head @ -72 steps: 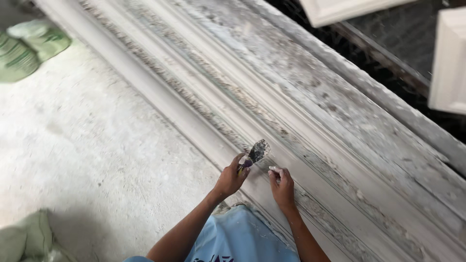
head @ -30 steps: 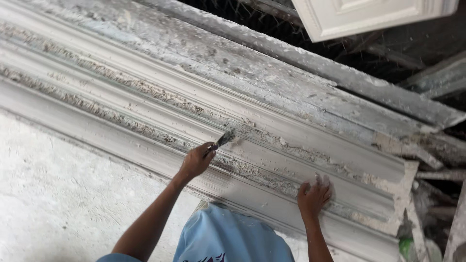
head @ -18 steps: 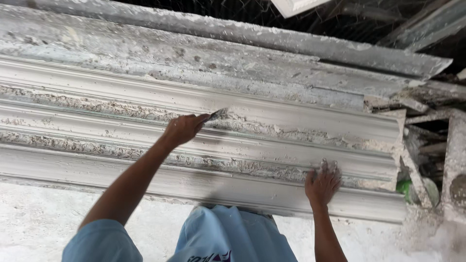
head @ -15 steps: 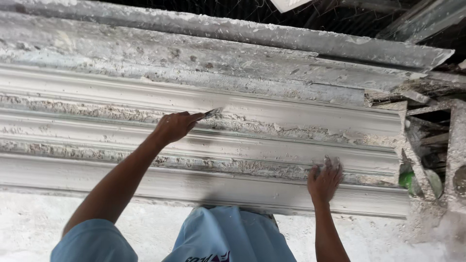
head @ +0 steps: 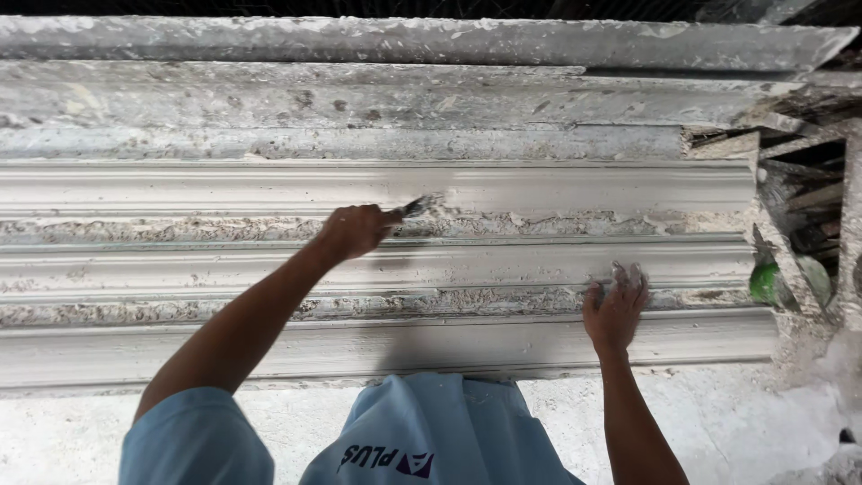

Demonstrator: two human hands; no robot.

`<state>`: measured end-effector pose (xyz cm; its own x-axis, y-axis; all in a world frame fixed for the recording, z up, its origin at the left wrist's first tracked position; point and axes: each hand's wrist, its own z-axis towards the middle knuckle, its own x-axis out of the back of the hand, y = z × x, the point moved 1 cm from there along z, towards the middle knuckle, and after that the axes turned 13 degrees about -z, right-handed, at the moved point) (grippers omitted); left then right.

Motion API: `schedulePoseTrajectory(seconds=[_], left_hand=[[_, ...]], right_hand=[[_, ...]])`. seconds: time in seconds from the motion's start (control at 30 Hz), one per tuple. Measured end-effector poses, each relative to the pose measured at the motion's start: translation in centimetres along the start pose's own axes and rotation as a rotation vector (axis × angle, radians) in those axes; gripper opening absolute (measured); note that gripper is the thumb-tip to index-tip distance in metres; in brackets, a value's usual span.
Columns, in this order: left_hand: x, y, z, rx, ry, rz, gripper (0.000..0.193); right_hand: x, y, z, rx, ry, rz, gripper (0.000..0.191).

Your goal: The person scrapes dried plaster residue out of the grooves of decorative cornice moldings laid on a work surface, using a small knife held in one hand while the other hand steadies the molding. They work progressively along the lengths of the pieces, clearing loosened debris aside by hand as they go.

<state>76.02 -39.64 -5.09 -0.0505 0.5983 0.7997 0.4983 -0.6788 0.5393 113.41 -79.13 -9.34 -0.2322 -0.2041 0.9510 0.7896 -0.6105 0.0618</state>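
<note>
Head view shows one long white moulding with several ridges. Left hand has its fingers closed around one small scraper, tip on an upper groove. Right hand lies flat, fingers spread, near the moulding's right end; floor below is open.

We see a green round object among grey debris at the right end, rough weathered planks behind, pale dusty floor below.
</note>
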Motion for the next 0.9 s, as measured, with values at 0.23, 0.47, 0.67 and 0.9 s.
schedulePoseTrajectory(seconds=[0.23,0.47,0.67,0.9], left_hand=[[3.5,1.3,-0.5,0.082,-0.121,0.099,0.037],[0.4,3.8,2.8,-0.032,0.000,0.052,0.035],[0.8,4.8,3.1,-0.015,-0.046,0.069,0.037],[0.4,7.6,4.5,-0.098,0.028,0.102,0.039]], right_hand=[[-0.8,0.6,0.1,-0.042,-0.091,-0.041,0.057],[0.4,-0.1,0.6,-0.070,-0.095,0.033,0.056],[0.9,-0.4,1.0,-0.079,-0.101,0.016,0.057],[0.4,0.1,0.8,-0.060,-0.070,0.036,0.056]])
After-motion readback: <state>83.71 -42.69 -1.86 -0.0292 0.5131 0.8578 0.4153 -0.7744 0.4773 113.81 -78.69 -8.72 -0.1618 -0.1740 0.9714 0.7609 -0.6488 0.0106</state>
